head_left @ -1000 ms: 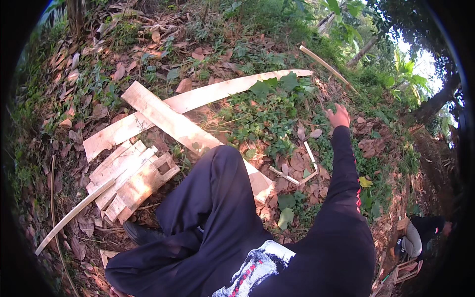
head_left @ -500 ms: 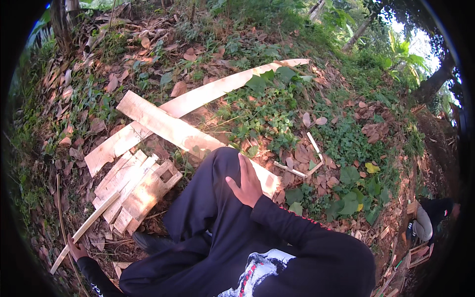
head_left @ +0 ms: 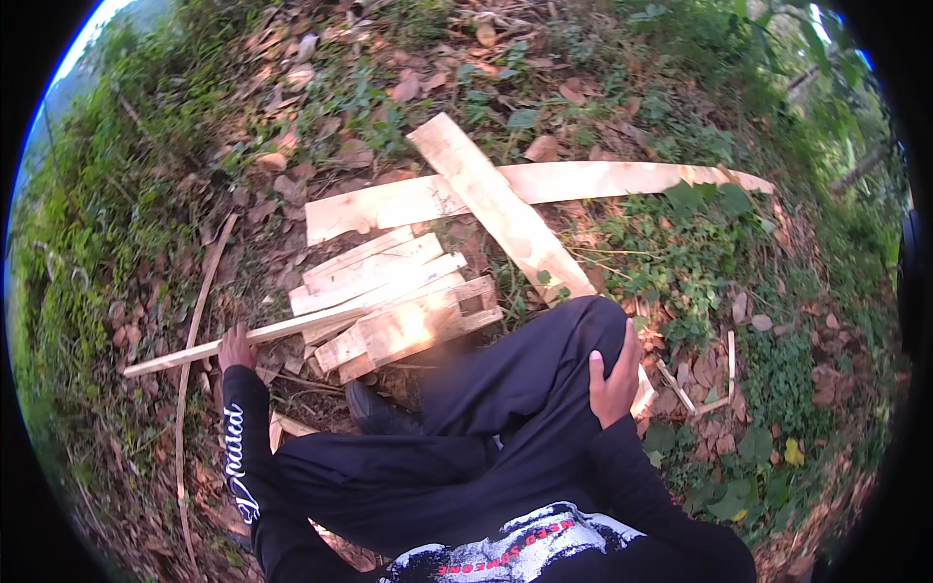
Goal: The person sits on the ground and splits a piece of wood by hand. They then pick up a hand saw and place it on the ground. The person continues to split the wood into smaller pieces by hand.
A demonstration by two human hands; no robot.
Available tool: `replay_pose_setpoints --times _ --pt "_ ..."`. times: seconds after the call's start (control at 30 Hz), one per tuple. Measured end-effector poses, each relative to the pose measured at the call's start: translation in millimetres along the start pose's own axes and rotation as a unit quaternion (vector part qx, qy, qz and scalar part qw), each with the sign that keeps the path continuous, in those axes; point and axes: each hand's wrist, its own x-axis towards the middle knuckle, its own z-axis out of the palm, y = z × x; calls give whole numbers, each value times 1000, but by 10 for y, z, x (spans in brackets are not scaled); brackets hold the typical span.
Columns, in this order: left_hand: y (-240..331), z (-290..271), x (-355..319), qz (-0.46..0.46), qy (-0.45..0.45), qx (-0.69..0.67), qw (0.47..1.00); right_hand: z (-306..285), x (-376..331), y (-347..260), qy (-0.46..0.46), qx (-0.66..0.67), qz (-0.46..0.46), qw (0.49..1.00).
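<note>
My left hand (head_left: 236,350) is closed around a long, thin wooden strip (head_left: 175,360) at the left. The strip's far end lies over a stack of short sawn wood pieces (head_left: 413,325). My right hand (head_left: 615,381) rests on my bent knee, with its fingers stretched out and nothing in it. Just beyond the knee a wide plank (head_left: 515,228) crosses over a longer, paler board (head_left: 603,181) on the ground. The plank's near end is hidden behind the knee.
Dry leaves and green plants cover the ground. A thin brown stick (head_left: 197,311) lies to the left, passing the wooden strip. Right of my knee lie several narrow wood offcuts (head_left: 732,361). My dark shoe (head_left: 374,406) is close to the stack.
The view has swung left, so the boards and stack appear farther right. The other person at the right edge has gone out of view. My left hand still holds the strip.
</note>
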Motion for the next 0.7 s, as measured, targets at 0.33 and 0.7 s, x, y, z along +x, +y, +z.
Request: replay_pose_setpoints --times 0.33,0.7 --pt "-364 -1362 -237 73 193 19 978 27 -67 18 -18 22 -2 1000" --pt "-197 -3860 -1653 2 197 -132 972 -3 -25 407 0 22 -22 1000"
